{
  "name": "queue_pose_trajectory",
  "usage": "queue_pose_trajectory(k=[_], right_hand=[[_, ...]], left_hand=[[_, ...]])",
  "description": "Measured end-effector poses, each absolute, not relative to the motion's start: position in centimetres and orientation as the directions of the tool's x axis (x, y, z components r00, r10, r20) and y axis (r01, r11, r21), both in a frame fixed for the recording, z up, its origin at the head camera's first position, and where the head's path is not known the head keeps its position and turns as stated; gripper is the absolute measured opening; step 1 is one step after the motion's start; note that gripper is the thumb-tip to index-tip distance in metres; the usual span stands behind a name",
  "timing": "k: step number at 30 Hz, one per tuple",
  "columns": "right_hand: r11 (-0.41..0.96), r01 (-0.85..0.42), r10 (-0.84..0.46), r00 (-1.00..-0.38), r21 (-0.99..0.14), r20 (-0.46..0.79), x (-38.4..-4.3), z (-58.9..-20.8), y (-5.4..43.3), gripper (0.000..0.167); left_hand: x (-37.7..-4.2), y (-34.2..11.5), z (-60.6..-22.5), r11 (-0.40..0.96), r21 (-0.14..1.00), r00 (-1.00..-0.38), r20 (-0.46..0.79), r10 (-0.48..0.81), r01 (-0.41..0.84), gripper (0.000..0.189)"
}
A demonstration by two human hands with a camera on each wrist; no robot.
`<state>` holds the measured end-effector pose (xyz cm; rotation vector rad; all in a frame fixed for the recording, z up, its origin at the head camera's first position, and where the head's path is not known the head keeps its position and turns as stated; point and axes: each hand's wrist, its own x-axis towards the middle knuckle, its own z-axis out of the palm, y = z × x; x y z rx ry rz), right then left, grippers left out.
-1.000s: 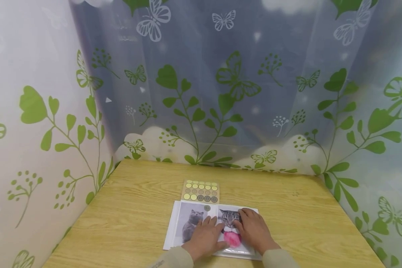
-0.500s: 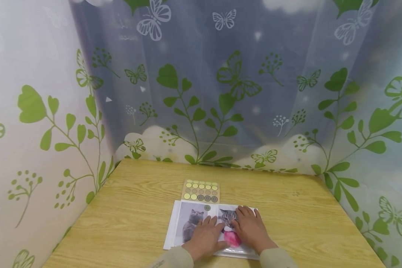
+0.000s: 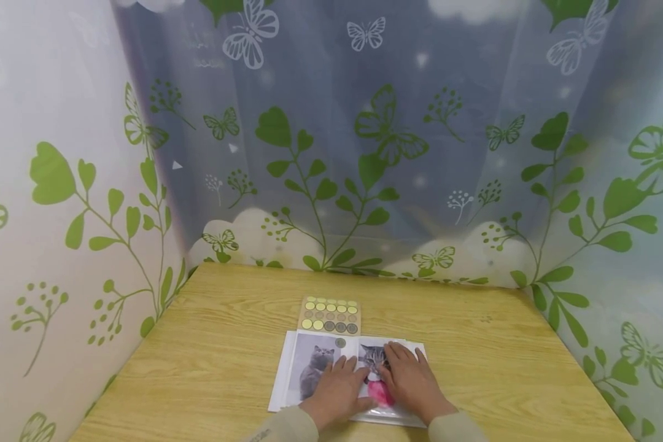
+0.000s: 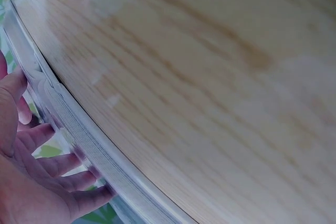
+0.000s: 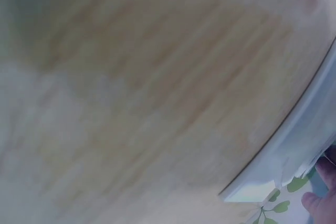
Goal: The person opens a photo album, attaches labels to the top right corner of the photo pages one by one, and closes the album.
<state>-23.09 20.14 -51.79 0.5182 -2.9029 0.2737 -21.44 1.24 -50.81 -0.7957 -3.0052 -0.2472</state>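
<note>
An open album [image 3: 278,383] lies on the table, a grey cat picture [image 3: 310,371] on its left page. On its right page is a tabby cat picture [image 3: 372,356] with a pink patch [image 3: 379,393]. My left hand [image 3: 336,391] rests near the centre fold, fingers extended and thumb pointing right. Over the right page lies my right hand [image 3: 417,380], its spread fingers covering part of the tabby. The left wrist view has my left hand [image 4: 44,177] against the album's stacked pages [image 4: 100,135]. In the right wrist view only part of my right hand [image 5: 325,192] shows beside the album [image 5: 283,145].
A tan card [image 3: 331,315] with rows of yellow and grey discs touches the album's far edge. A grey disc [image 3: 339,342] sits at the top of the left page. Printed curtains [image 3: 337,184] surround the wooden table [image 3: 210,344] at the back and sides.
My right hand has slid slightly left over the right page, covering more of the tabby's picture. My left hand and the album stay in place.
</note>
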Motion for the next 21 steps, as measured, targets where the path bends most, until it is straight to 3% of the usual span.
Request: queue_pose_trajectory(k=[21], right_hand=[[0.914,-0.389,-0.352,-0.901,-0.114,0.253,-22.33,-52.38,20.76,0.05]], left_hand=[[-21.29,1.23,-50.48,0.857,0.136,-0.868,0.063,0.493,0.497,0.068]])
